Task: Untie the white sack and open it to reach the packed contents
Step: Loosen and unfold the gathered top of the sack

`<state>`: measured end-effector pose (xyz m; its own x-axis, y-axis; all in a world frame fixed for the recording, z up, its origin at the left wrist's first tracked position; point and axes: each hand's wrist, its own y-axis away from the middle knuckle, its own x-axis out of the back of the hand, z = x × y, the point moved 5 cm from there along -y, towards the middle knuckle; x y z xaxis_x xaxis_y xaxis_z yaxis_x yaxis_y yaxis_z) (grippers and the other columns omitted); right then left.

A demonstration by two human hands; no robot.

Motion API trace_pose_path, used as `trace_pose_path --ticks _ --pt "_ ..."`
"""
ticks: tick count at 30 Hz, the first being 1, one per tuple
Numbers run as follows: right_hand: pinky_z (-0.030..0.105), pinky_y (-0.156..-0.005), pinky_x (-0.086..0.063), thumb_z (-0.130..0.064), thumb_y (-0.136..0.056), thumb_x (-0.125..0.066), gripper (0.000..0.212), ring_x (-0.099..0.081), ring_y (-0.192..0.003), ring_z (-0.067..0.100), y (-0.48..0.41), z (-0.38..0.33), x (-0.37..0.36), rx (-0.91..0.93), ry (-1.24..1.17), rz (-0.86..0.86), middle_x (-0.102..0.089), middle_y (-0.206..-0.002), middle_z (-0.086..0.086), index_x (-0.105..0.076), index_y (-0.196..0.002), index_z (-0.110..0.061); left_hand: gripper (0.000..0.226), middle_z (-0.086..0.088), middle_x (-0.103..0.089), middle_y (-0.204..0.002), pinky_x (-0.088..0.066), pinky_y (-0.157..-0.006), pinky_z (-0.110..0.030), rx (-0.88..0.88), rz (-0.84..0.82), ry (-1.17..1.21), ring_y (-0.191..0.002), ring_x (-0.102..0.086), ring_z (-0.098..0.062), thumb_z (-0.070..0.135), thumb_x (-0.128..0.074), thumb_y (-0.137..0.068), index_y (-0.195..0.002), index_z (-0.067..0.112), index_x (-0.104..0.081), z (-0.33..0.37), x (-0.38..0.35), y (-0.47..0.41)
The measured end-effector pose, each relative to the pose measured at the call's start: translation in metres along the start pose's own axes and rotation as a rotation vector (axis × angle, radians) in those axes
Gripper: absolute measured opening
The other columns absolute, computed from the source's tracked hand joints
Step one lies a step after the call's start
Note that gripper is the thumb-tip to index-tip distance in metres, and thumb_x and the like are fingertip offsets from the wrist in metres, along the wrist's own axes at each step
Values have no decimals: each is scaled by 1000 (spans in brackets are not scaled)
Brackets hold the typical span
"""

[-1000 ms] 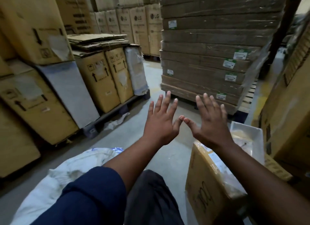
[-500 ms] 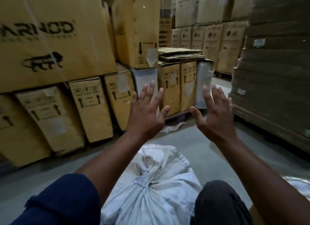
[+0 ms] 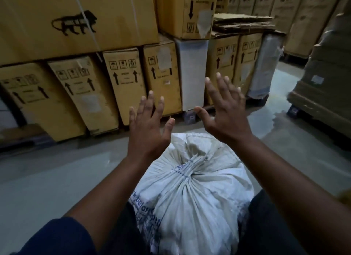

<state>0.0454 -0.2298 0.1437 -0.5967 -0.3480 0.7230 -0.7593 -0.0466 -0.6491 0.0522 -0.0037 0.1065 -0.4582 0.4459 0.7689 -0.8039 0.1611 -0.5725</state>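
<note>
A white woven sack [image 3: 197, 194] with faded blue print stands on the floor between my knees. Its neck [image 3: 188, 166] is gathered tight and bound with cord, and a loose flap of cloth fans out beyond the tie. My left hand [image 3: 148, 129] hovers above and to the left of the neck, fingers spread, holding nothing. On the other side my right hand [image 3: 226, 112] is raised with its fingers apart and nothing in it. Neither hand touches the sack.
A row of upright brown cartons [image 3: 121, 87] on pallets lines the far side of the grey floor [image 3: 47, 175], with bigger cartons [image 3: 76, 20] stacked on top. A wrapped pallet load [image 3: 322, 87] stands at the right. Flattened cardboard [image 3: 243, 22] lies on the middle cartons.
My view has swung left from the right-hand pallet to the sack, which now sits centred between my knees. Both hands stay raised and spread, now above the sack's neck.
</note>
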Motion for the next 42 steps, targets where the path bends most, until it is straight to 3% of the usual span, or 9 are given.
trace_pose_path --ticks 7,13,19,21,30,33,37,39,42 --pt "59 -123 -18 -66 -93 -52 85 -8 -160 26 47 24 -98 85 57 -222 -8 -174 4 -23 -164 -29 66 2 -6 -177 4 -129 -52 -12 -163 -30 -163 -4 -22 57 -42 -102 -163 34 -30 -26 -88 41" --pt "59 -125 -11 -71 -91 -46 92 -7 -160 27 90 85 -185 -80 109 -469 -10 -174 6 -14 -165 -27 80 2 -1 -177 2 -130 -53 -82 -350 -44 -163 1 -19 67 -46 -97 -166 33 -23 -35 -170 81" --pt "58 -120 -20 -60 -91 -58 85 -47 -137 33 77 76 -205 -103 125 -594 -55 -145 9 -27 -160 -22 98 0 2 -177 4 -129 -56 -45 -331 -90 -163 2 -24 64 -57 -91 -168 28 -10 -52 -180 54" --pt "55 -113 -30 -54 -91 -63 79 -54 -125 36 90 92 -243 -119 99 -701 -60 -133 10 -35 -157 -21 104 -1 4 -177 4 -130 -55 35 -456 -79 -163 3 -25 55 -67 -88 -168 27 -7 -67 -222 52" --pt "46 -84 -41 -40 -84 -73 71 -56 -102 36 108 70 -217 34 184 -651 -58 -114 9 -44 -146 -23 74 -4 -5 -177 7 -127 -51 90 -298 40 -163 -4 -27 29 -50 -101 -167 26 -18 -47 -195 41" --pt "48 -86 -43 -41 -83 -72 76 -54 -109 37 111 74 -213 4 162 -648 -56 -123 11 -42 -152 -24 81 -2 2 -177 10 -127 -49 71 -354 108 -163 2 -25 51 -48 -98 -168 29 -15 -44 -195 42" --pt "51 -98 -43 -56 -85 -69 85 -49 -123 39 106 92 -213 -145 100 -633 -52 -136 12 -36 -156 -21 123 1 21 -175 13 -127 -53 -23 -560 85 -161 18 -22 87 -59 -75 -168 29 -2 -35 -204 61" --pt "51 -102 -39 -64 -83 -70 92 -47 -127 38 100 98 -211 -167 84 -593 -50 -141 13 -35 -156 -20 131 0 25 -173 10 -128 -56 -10 -618 8 -161 20 -23 87 -67 -69 -167 23 -9 -37 -211 69" --pt "49 -108 -35 -73 -80 -66 96 -44 -131 34 90 99 -203 -156 7 -534 -47 -145 11 -35 -156 -22 112 -5 18 -174 7 -129 -56 86 -613 -26 -162 15 -26 73 -77 -71 -157 16 -31 -43 -213 69"
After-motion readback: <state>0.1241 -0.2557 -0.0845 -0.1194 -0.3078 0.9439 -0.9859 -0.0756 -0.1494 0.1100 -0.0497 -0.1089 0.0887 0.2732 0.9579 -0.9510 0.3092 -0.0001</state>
